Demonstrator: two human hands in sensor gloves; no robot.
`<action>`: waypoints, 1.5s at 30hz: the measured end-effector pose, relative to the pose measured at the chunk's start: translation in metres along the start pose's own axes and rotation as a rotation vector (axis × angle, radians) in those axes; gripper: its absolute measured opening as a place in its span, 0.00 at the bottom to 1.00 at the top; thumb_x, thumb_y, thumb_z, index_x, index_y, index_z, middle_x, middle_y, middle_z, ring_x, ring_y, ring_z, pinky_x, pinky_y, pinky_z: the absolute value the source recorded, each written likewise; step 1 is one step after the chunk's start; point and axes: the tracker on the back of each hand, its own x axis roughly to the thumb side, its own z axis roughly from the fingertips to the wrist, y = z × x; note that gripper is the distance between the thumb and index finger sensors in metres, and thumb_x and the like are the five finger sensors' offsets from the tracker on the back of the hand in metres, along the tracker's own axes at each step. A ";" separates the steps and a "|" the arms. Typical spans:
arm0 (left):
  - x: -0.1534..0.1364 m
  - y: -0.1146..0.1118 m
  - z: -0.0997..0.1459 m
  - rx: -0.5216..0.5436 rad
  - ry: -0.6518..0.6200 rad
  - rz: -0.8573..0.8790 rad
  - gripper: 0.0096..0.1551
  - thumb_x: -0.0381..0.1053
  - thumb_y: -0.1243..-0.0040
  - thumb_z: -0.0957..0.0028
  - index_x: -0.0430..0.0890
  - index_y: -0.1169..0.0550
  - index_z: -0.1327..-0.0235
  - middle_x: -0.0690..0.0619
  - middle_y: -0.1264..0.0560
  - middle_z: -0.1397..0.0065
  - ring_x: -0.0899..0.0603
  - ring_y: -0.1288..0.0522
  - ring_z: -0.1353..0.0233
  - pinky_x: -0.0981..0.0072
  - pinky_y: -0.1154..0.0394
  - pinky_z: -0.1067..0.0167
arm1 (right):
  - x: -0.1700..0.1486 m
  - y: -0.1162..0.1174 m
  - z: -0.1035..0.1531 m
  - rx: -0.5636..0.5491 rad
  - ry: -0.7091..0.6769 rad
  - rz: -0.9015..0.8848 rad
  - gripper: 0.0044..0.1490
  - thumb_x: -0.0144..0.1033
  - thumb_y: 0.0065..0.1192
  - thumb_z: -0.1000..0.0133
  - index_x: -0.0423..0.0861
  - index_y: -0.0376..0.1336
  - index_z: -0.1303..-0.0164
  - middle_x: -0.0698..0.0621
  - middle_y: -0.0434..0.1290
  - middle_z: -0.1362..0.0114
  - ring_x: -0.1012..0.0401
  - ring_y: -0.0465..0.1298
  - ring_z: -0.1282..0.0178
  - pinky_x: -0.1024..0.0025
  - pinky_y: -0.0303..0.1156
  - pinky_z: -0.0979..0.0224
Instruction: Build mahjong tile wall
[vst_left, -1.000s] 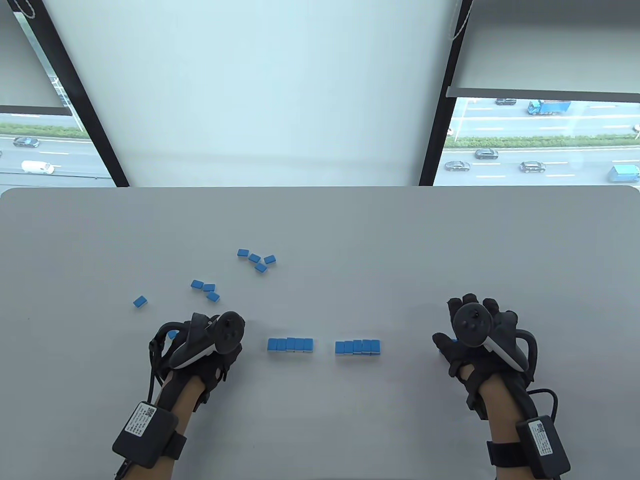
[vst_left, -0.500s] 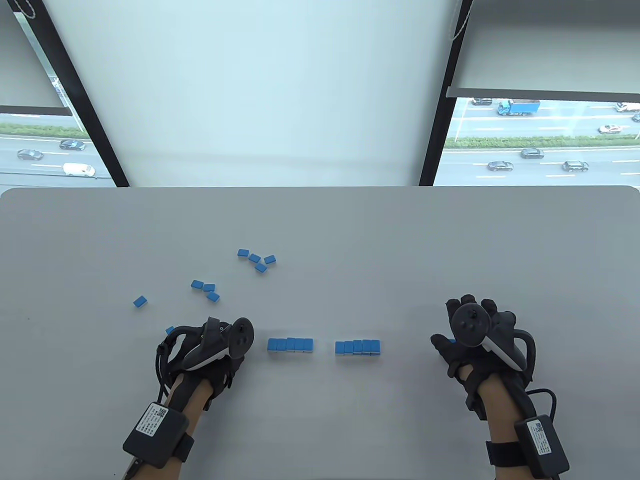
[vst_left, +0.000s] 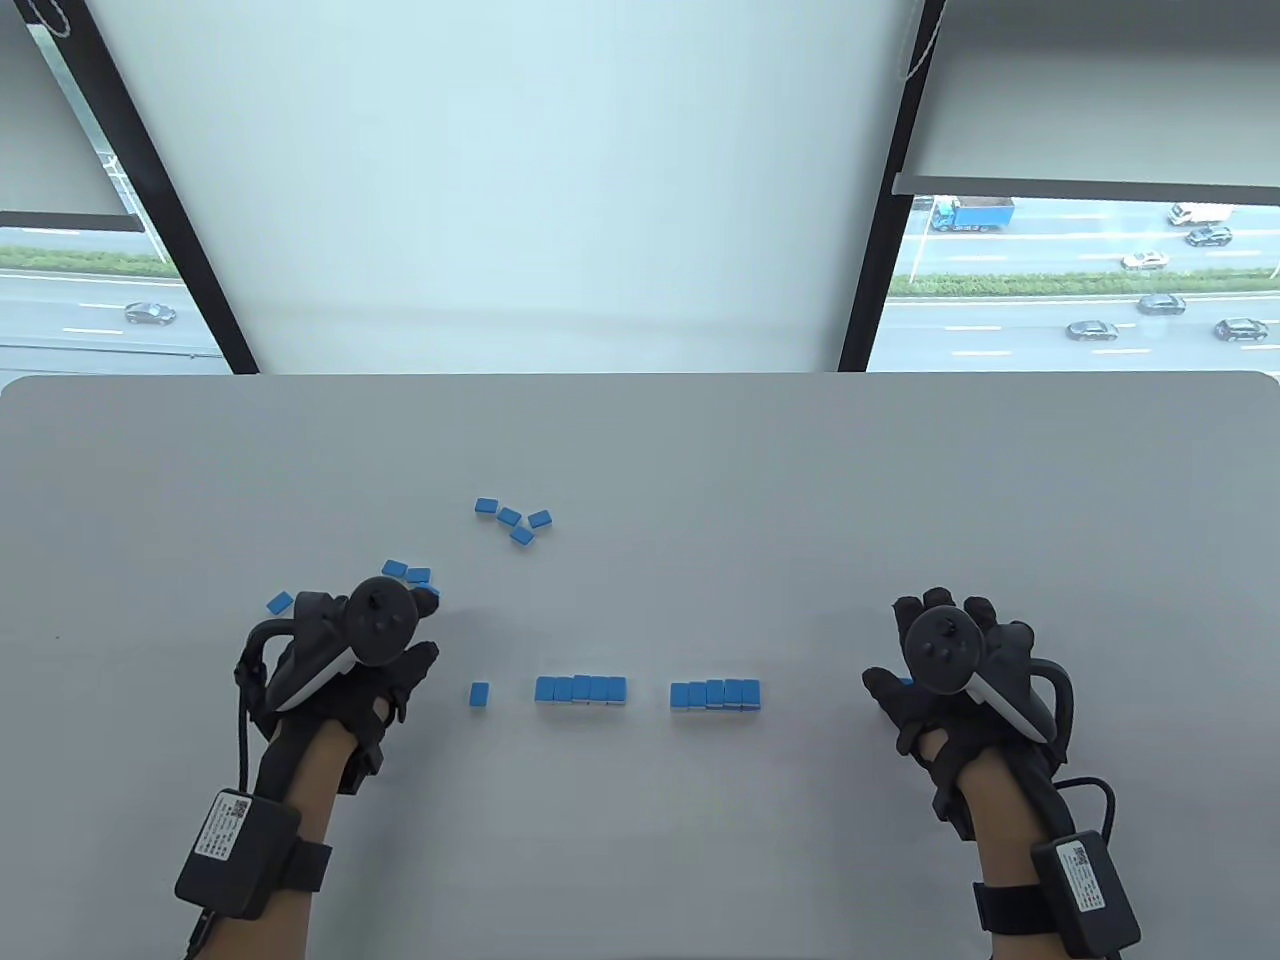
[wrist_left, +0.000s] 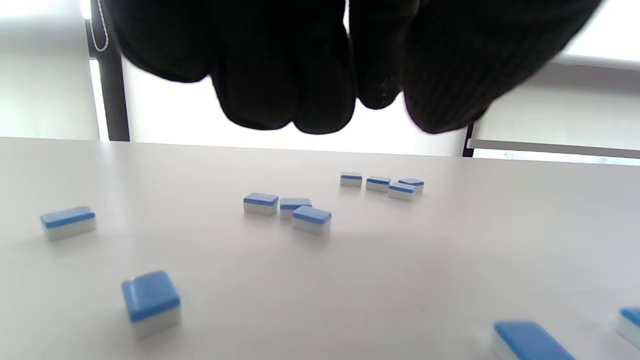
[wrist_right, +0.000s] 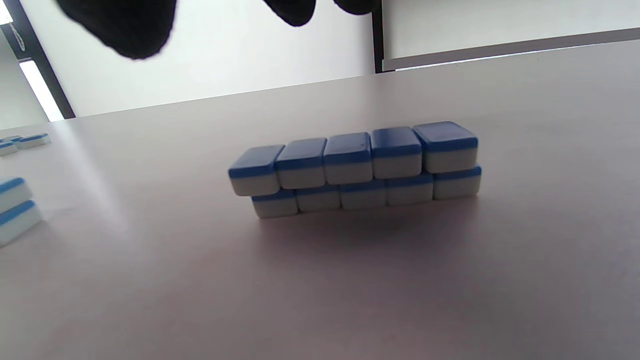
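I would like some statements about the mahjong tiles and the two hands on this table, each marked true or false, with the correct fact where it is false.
1. Two short tile walls stand side by side with a gap between them. True: left wall, right wall.
2. The right wall is one layer high. False: the right wrist view shows two layers of five tiles.
3. A single tile lies apart, left of the left wall. True.
4. The left hand grips a tile. False: its fingers hang above the table, holding nothing.
5. The loose tiles lie near the right hand. False: the loose tiles lie on the left side.
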 end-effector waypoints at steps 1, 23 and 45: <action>-0.002 0.001 -0.007 0.011 0.010 -0.028 0.36 0.61 0.31 0.57 0.57 0.25 0.33 0.56 0.22 0.32 0.43 0.21 0.35 0.42 0.27 0.35 | 0.000 0.000 0.000 0.000 0.000 0.000 0.54 0.65 0.54 0.52 0.51 0.43 0.21 0.47 0.40 0.16 0.38 0.38 0.21 0.34 0.31 0.31; 0.017 -0.063 -0.076 -0.023 0.266 -0.282 0.34 0.69 0.28 0.63 0.50 0.13 0.48 0.55 0.11 0.48 0.45 0.13 0.49 0.45 0.18 0.47 | -0.003 -0.001 0.001 0.002 0.016 0.008 0.53 0.64 0.55 0.52 0.51 0.44 0.21 0.47 0.40 0.16 0.38 0.38 0.21 0.34 0.31 0.31; 0.012 -0.011 -0.018 0.105 -0.008 -0.232 0.35 0.68 0.30 0.62 0.54 0.17 0.43 0.57 0.15 0.43 0.46 0.16 0.45 0.46 0.22 0.40 | -0.001 -0.001 0.000 -0.001 0.005 0.006 0.54 0.64 0.55 0.52 0.50 0.43 0.21 0.47 0.40 0.16 0.38 0.38 0.21 0.33 0.31 0.31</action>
